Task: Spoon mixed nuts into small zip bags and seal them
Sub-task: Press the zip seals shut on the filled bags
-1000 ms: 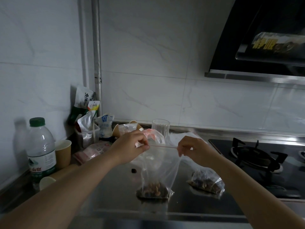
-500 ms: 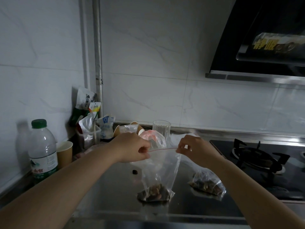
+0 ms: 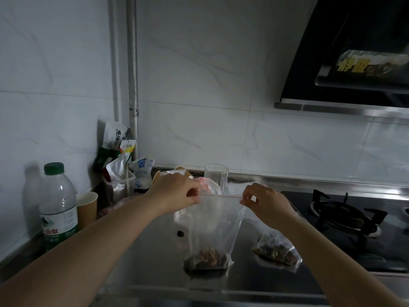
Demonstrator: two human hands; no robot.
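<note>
Since half a second ago your hands have barely shifted; the zip strip between them now looks drawn straight and level. Your left hand (image 3: 177, 191) pinches the left end of the red zip line, fingers curled tight on it. Your right hand (image 3: 263, 201) pinches the right end, thumb and forefinger closed on the strip, other fingers loosely bent. Zip bag (image 3: 213, 229) hangs upright between them, its bottom resting on the steel counter (image 3: 155, 251), mixed nuts (image 3: 207, 259) pooled at the base. Second filled bag (image 3: 276, 249) lies on the counter just right of it. One loose nut (image 3: 180, 233) sits left of the held bag. Drinking glass (image 3: 216, 177) stands behind. Water bottle (image 3: 58, 207) and paper cup (image 3: 87, 206) at far left; gas burner (image 3: 343, 216) at right.
</note>
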